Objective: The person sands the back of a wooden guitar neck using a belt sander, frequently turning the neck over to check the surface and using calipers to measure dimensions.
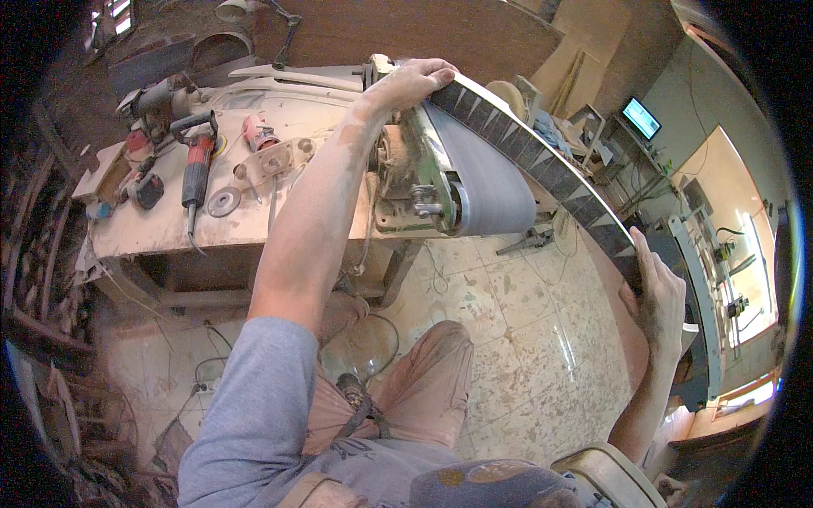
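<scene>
A long, narrow strip (539,154), dark on its face with pale triangles and a light edge, spans between my two hands and looks bowed in this wide view. My left hand (421,80) is closed round its far end, above the belt sander. At the near right end, my right hand (657,292) grips the strip between thumb and fingers. Beneath and beside the strip stands the belt sander, its wide grey belt (494,190) rounding a front roller. Whether the strip touches the belt, I cannot tell.
On the dusty workbench (246,233) to the left lie a red and black angle grinder (198,161), a loose disc (223,201) and a cordless tool (146,190). Cables trail over the tiled floor (500,296). A lit monitor (641,118) stands at the far right.
</scene>
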Demonstrator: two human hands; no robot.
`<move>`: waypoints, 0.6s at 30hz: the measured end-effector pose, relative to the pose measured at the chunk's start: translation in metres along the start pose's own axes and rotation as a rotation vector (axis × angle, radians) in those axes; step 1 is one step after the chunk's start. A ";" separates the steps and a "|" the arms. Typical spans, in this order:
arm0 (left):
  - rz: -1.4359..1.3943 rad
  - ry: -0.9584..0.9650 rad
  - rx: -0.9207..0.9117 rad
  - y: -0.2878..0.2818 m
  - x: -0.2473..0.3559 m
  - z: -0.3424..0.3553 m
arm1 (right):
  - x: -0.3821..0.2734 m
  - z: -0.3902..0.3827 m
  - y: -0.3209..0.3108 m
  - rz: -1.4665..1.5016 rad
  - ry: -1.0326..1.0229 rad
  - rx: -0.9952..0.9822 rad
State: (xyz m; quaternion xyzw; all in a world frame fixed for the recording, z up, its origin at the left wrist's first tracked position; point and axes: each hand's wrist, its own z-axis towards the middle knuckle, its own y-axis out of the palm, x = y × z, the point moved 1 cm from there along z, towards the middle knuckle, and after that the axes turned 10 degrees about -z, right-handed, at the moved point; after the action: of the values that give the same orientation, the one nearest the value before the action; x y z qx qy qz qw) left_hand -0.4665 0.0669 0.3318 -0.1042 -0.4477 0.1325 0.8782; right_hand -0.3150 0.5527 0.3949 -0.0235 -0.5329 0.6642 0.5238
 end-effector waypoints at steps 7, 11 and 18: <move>-0.024 -0.046 0.002 -0.001 0.000 -0.001 | 0.000 -0.002 0.002 0.009 -0.009 -0.004; -0.022 -0.037 0.036 0.001 0.001 -0.003 | -0.002 -0.002 -0.001 0.026 -0.009 0.009; -0.010 -0.043 0.013 0.000 0.001 -0.004 | -0.008 -0.003 -0.006 0.007 0.007 -0.008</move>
State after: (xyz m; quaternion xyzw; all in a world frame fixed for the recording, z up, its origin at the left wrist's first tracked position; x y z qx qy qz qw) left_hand -0.4628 0.0665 0.3304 -0.0932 -0.4660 0.1331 0.8697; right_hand -0.3052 0.5484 0.3941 -0.0298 -0.5336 0.6636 0.5234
